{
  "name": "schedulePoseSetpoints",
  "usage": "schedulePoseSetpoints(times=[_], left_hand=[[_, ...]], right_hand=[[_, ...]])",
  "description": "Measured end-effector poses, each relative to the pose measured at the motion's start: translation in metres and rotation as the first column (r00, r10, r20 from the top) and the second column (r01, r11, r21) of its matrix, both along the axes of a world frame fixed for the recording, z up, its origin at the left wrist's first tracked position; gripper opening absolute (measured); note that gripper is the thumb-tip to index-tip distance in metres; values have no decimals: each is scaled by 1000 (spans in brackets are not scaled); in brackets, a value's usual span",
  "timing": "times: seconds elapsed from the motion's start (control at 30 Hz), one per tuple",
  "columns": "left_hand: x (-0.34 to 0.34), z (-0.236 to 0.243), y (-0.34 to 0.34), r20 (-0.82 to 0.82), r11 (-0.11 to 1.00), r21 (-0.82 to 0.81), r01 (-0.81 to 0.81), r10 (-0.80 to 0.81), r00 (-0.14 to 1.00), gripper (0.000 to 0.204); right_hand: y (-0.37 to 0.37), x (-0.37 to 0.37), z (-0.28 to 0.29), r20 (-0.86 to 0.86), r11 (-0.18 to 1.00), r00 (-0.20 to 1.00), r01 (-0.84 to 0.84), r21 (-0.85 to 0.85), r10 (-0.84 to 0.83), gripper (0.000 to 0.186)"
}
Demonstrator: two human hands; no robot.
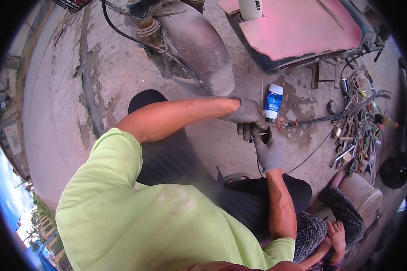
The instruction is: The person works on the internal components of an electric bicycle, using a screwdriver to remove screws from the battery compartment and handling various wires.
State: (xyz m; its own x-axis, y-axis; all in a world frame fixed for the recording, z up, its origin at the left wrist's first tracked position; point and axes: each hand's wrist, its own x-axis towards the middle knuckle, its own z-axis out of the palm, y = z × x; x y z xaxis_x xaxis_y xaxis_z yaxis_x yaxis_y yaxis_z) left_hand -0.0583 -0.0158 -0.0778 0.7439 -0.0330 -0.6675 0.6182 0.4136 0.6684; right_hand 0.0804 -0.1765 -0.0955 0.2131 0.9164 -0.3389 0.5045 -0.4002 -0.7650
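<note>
My left hand [248, 114], in a dark grey work glove, is closed with its fingers bent downward. Just below and to the right, my right hand [270, 149] wears a lighter grey glove, its thumb and fingers curled together. The two hands meet at the fingertips around something small and dark that the gloves mostly hide. A thin black cable [308, 158] runs over the ground and loops up beside my right hand. Right beyond my hands, a blue and white squeeze tube [274, 102] lies on the concrete.
A dusty wheel fender [199, 43] with a fork and cable stands ahead. Far right, a pink-topped dark seat or box [298, 34] bears a white cylinder [250, 9]. A tool heap [353, 135] and black cables [339, 116] lie right. Another person's hands [337, 235] rest near my right.
</note>
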Motion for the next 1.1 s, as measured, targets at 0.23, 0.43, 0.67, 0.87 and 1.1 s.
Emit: schedulePoseSetpoints(times=[0.23, 0.43, 0.67, 0.87, 1.1], left_hand=[[6, 9, -3, 5, 990, -120, -78, 79, 997, 29], [-3, -2, 2, -36, 981, 75, -177, 180, 983, 23], [-6, -18, -15, -53, 968, 147, -206, 216, 975, 31], [-7, -37, -20, -78, 962, 220, -159, 180, 981, 32], [-20, -48, -32, 64, 990, 125, -68, 60, 996, 21]], right_hand=[[-13, 7, -37, 51, 968, 999, -26, 250, 13, 15], [-17, 24, -44, -596, 867, 652, 470, -168, -469, 20], [-24, 39, -69, -635, 727, 388, 521, -447, -668, 30], [-12, 47, -81, -661, 713, 372, 6, -701, -652, 28], [-9, 41, -103, -632, 560, 192, -321, -764, -751, 24]])
